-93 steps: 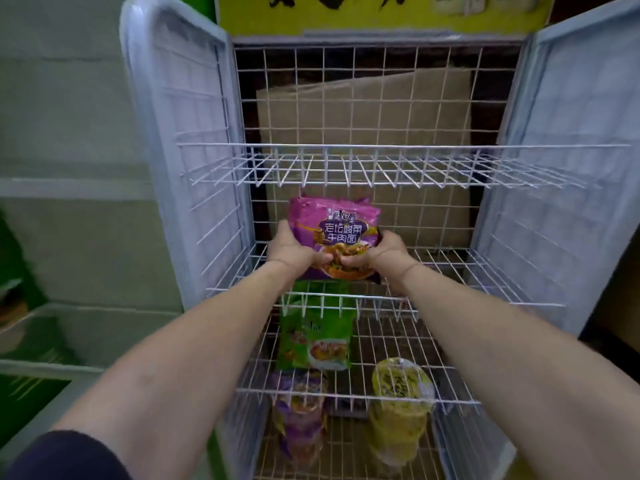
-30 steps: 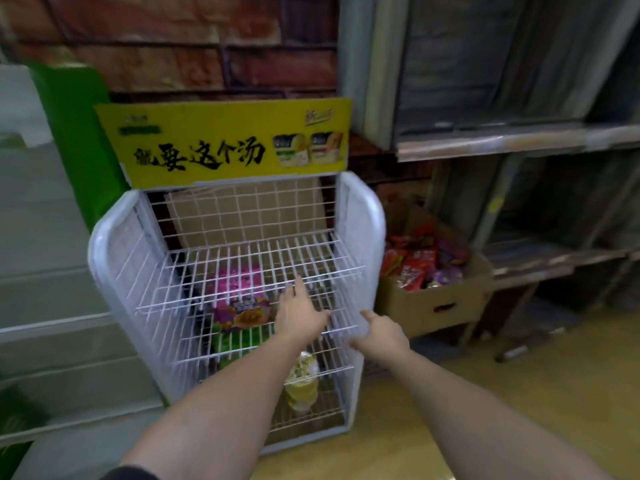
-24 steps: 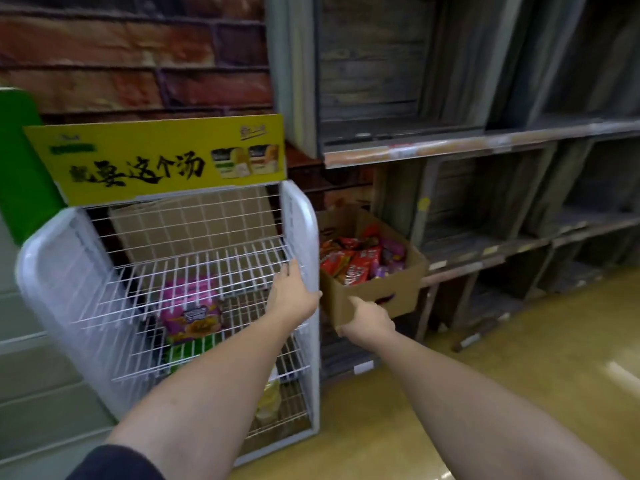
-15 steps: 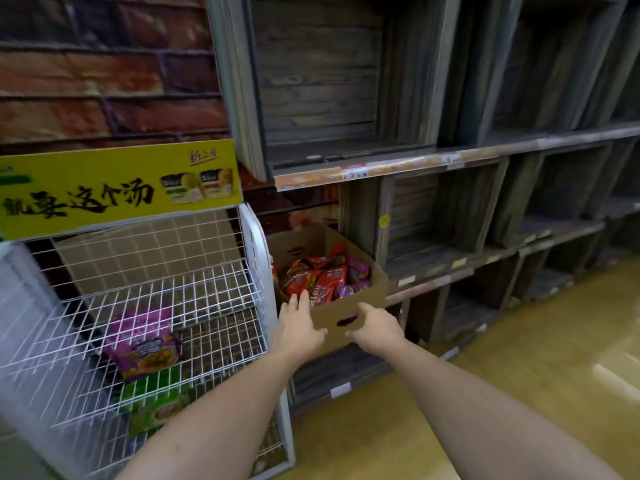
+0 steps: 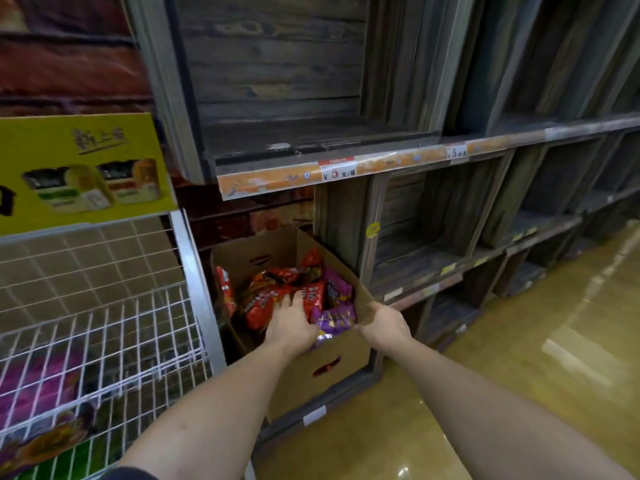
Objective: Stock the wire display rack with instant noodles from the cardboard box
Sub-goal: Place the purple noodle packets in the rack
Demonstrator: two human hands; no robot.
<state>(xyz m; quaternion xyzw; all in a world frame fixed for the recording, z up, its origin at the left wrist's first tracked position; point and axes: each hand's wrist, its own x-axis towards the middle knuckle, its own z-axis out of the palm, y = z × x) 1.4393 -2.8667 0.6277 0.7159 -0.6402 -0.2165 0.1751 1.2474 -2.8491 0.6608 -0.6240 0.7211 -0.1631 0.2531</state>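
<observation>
Rough dark wooden shelving over a glossy yellow floor. At centre, the brown cardboard box sits open-topped, its side walls running toward 11 o'clock and its slotted face toward 5. The left hand lies flat-fingered on crinkly red noodle packets beside purple packets. The right hand is at the box's near corner; I cannot tell its grip. The white wire display rack stands at 8 o'clock.

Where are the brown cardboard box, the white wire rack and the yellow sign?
Brown cardboard box (image 5: 346, 355): head view, front wall.
White wire rack (image 5: 199, 292): head view, side frame.
Yellow sign (image 5: 79, 143): head view, printed face.
</observation>
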